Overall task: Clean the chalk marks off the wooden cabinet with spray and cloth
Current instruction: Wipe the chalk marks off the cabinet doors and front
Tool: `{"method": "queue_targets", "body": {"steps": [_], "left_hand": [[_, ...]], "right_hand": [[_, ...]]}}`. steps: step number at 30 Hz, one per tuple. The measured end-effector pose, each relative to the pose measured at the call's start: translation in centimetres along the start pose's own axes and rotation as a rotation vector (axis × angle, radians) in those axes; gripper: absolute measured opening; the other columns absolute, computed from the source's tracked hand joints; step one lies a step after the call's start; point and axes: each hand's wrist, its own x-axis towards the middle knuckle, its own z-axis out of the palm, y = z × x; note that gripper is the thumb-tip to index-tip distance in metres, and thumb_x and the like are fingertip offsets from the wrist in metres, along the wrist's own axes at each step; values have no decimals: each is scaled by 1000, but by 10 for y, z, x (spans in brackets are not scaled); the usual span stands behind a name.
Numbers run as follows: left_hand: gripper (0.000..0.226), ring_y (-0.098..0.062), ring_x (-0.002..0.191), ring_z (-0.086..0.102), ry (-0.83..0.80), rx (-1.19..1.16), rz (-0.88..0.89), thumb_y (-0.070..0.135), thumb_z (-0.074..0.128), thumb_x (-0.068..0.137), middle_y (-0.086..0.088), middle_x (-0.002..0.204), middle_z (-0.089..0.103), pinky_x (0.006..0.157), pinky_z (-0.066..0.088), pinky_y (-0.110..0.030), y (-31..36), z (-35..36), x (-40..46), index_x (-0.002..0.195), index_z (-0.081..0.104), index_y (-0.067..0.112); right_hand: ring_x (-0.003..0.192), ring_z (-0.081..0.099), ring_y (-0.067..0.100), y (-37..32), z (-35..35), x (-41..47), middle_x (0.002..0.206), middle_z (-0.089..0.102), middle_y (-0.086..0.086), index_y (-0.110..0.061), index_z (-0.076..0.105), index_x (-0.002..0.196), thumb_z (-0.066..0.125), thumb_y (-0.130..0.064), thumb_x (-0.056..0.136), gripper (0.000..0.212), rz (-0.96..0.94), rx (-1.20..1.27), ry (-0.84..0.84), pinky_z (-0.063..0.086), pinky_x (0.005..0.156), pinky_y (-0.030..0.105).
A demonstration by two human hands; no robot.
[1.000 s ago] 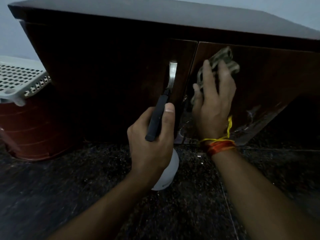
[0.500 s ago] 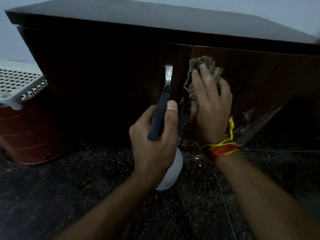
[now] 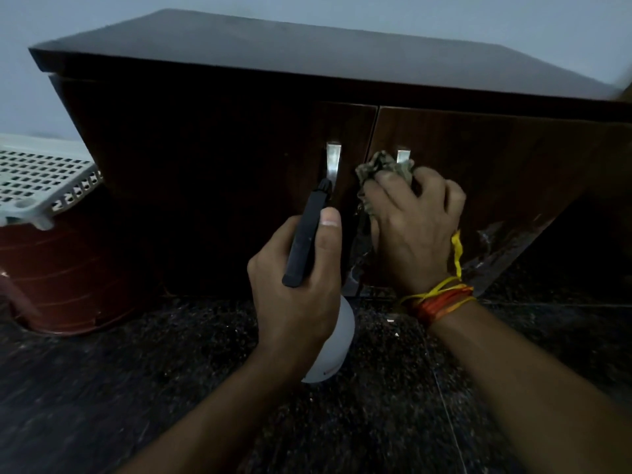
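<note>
A dark wooden cabinet (image 3: pixel 212 172) with two doors and metal handles fills the upper view. My right hand (image 3: pixel 413 230) presses a crumpled greenish cloth (image 3: pixel 383 169) against the right door, just below its handle (image 3: pixel 403 155). My left hand (image 3: pixel 297 285) grips a spray bottle with a black trigger head (image 3: pixel 307 234) and a white body (image 3: pixel 333 347), its nozzle aimed at the left door's handle (image 3: pixel 332 164). Pale smears show low on the right door (image 3: pixel 496 248). The room is dim.
A reddish-brown bin with a white perforated lid (image 3: pixel 37 176) stands on the floor left of the cabinet. The floor is dark speckled stone (image 3: pixel 171 371). A pale wall rises behind the cabinet.
My right hand has slid the cloth down the right door, from near its top edge to beside the handle. The spray bottle in my left hand has stayed put.
</note>
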Motion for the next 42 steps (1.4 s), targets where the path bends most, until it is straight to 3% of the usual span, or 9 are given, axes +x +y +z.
{"method": "queue_targets", "body": {"steps": [4,14,22,25,27,30,33,39,42], "left_hand": [[38,-19,48,54,-9,15,-17,52,46,92,-6,71,60,47,44,-37,-4,2,-2,77,59,19],[44,-30,48,49,3,21,-22,54,45,91,-12,68,55,48,40,-42,-6,-5,-3,77,57,14],[49,-34,49,50,7,29,-10,53,45,92,-22,68,57,47,41,-43,-8,-9,-1,77,57,8],[50,-33,48,50,6,14,-20,53,45,92,-19,66,57,46,40,-41,-9,-7,-2,75,57,7],[50,-32,47,50,8,1,-15,52,46,92,-15,65,55,45,40,-41,-9,-7,0,75,57,7],[51,-34,47,49,6,13,-14,52,46,92,-18,65,55,44,39,-42,-13,-6,-1,75,57,6],[48,-35,49,50,-18,31,-17,52,45,93,-21,67,56,47,39,-43,-16,-4,-7,76,58,8],[45,-28,49,48,-43,0,-47,51,46,93,-14,68,52,50,40,-41,-17,-3,-11,77,57,10],[45,-29,49,49,-46,18,-48,52,45,92,-13,67,54,50,40,-42,-18,-2,-11,77,58,12]], "right_hand": [[107,37,25,-8,1,11,115,65,-6,-22,64,112,61,-23,86,26,151,75,71,34,85,41],[97,54,35,-10,40,-68,142,48,5,-11,38,142,60,-6,87,60,-19,227,-149,48,73,42],[108,44,31,-27,48,-65,146,36,17,0,34,141,23,-7,100,43,20,302,-138,48,84,41],[116,50,38,-14,54,-89,153,29,17,-1,25,146,34,-1,95,52,21,313,-319,46,92,43],[123,49,40,-7,51,-96,151,30,22,3,29,144,51,6,87,61,86,342,-330,44,96,41],[139,28,24,-12,36,-72,154,22,22,3,23,146,49,5,91,61,394,608,-205,25,111,26],[140,19,18,-15,17,-26,152,23,26,8,24,143,48,-8,96,55,661,785,66,12,113,9],[134,22,9,-17,11,5,151,29,18,0,30,144,46,-18,97,52,535,687,79,15,111,12],[128,40,27,-28,26,-24,153,29,15,-2,25,146,51,-28,95,63,562,530,-48,35,105,34]]}}
